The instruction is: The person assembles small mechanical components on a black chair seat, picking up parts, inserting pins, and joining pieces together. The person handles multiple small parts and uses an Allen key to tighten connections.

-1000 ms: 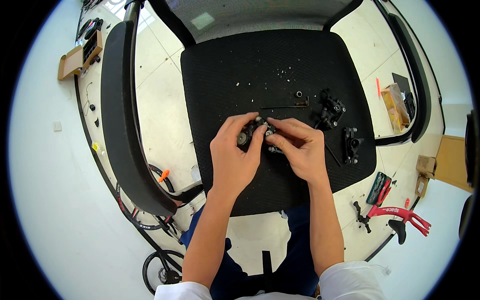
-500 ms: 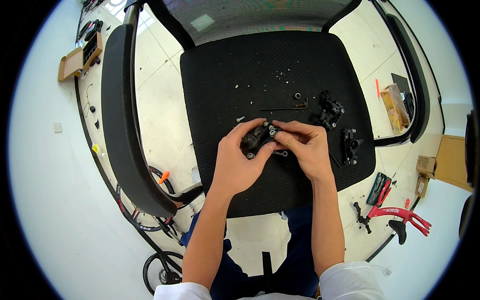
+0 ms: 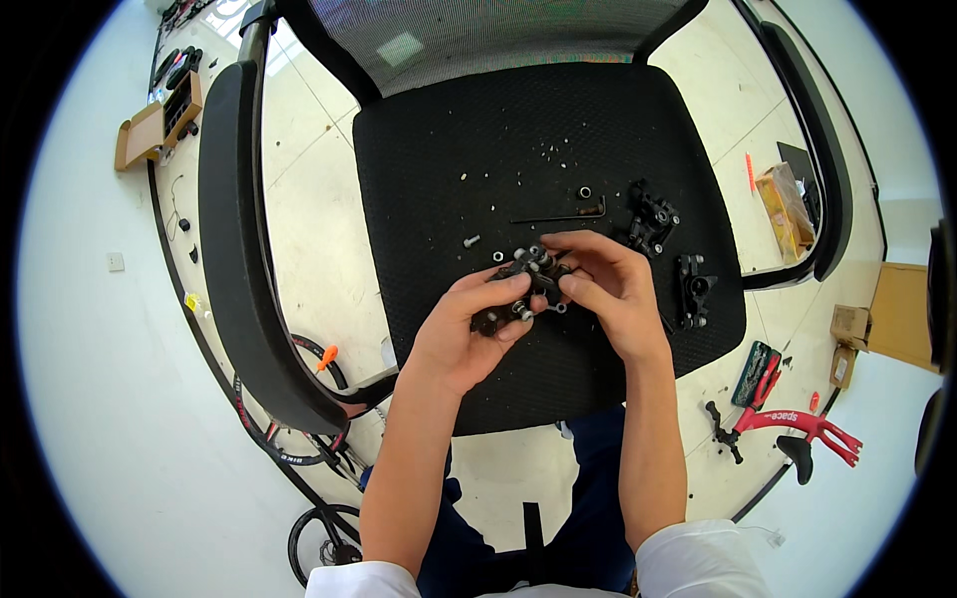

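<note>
Over the seat of a black chair (image 3: 449, 169), both hands hold what looks like a black bicycle brake caliper (image 3: 539, 283) with silver bolts. My left hand (image 3: 444, 334) wraps round its left side, thumb across the top. My right hand (image 3: 623, 299) pinches its right side between thumb and fingers; what lies right under those fingertips is partly hidden. Just beyond my left fingers, a small bolt (image 3: 472, 241) and a nut (image 3: 498, 257) lie on the seat. Farther off are an L-shaped hex key (image 3: 553, 217) and a small metal bushing (image 3: 584, 192).
Two similar black calipers, one farther off (image 3: 653, 217) and one nearer (image 3: 695, 290), rest on the seat's right side. Armrests flank the seat, left (image 3: 227, 239) and right (image 3: 812, 149). A red bike frame (image 3: 788, 420) lies on the floor at right, a wheel (image 3: 329, 444) at left.
The caliper has turned in my hands, and my left hand has shifted down and left with its thumb now over the top. The nut and the whole bolt have come into sight.
</note>
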Demonstrator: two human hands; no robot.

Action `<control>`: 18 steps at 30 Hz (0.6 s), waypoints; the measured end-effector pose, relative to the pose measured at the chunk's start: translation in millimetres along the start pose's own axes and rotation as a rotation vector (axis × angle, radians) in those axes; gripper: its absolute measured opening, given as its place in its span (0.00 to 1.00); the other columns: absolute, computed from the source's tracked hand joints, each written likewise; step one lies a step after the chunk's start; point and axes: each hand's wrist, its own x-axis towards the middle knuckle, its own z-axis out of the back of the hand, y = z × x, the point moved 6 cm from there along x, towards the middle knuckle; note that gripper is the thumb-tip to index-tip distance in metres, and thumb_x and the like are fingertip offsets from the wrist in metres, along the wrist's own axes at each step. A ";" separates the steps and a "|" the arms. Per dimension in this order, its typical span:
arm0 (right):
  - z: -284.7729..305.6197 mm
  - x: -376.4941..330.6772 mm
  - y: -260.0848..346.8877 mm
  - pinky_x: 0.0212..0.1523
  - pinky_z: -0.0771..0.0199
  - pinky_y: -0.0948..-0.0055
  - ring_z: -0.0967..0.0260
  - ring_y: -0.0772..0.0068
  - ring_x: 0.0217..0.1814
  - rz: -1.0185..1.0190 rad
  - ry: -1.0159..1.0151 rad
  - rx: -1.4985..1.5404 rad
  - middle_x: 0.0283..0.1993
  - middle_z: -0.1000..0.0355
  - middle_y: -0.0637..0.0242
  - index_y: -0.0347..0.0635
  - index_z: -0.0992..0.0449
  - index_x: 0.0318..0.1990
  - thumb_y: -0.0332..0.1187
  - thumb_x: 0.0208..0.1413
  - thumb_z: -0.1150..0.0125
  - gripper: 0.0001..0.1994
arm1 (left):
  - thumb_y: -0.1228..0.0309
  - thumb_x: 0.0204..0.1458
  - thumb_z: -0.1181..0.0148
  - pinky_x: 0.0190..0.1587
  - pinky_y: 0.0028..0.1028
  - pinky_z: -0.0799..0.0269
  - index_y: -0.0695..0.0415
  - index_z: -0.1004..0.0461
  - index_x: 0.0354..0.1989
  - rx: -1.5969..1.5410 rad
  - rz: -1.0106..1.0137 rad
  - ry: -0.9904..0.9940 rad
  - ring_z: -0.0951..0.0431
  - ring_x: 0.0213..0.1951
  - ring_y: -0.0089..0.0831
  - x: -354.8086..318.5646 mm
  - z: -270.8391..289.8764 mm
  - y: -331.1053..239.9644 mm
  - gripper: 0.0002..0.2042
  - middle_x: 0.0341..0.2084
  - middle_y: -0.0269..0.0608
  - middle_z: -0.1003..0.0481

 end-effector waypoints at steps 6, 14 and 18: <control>2.4 -2.6 7.1 0.47 0.22 0.76 0.25 0.75 0.45 0.162 -0.029 0.062 0.47 0.24 0.58 0.27 0.24 0.48 0.15 0.52 0.39 0.15 | 0.74 0.62 0.50 0.26 0.19 0.35 0.73 0.33 0.51 -0.329 0.014 0.168 0.28 0.38 0.30 -2.8 -9.0 0.7 0.14 0.42 0.54 0.29; -3.8 -1.1 0.1 0.43 0.21 0.78 0.23 0.76 0.39 0.106 -0.069 0.147 0.39 0.21 0.60 0.27 0.22 0.45 0.17 0.56 0.40 0.10 | 0.73 0.63 0.51 0.26 0.20 0.36 0.71 0.35 0.54 -0.329 0.011 0.242 0.30 0.37 0.29 -2.9 -11.4 4.6 0.15 0.43 0.57 0.30; -5.8 -1.4 2.3 0.42 0.22 0.78 0.23 0.76 0.39 0.089 -0.070 0.105 0.38 0.21 0.61 0.28 0.21 0.44 0.18 0.57 0.39 0.08 | 0.72 0.63 0.51 0.26 0.20 0.36 0.70 0.33 0.52 -0.362 0.025 0.250 0.31 0.37 0.29 -4.3 -14.1 5.8 0.14 0.42 0.55 0.30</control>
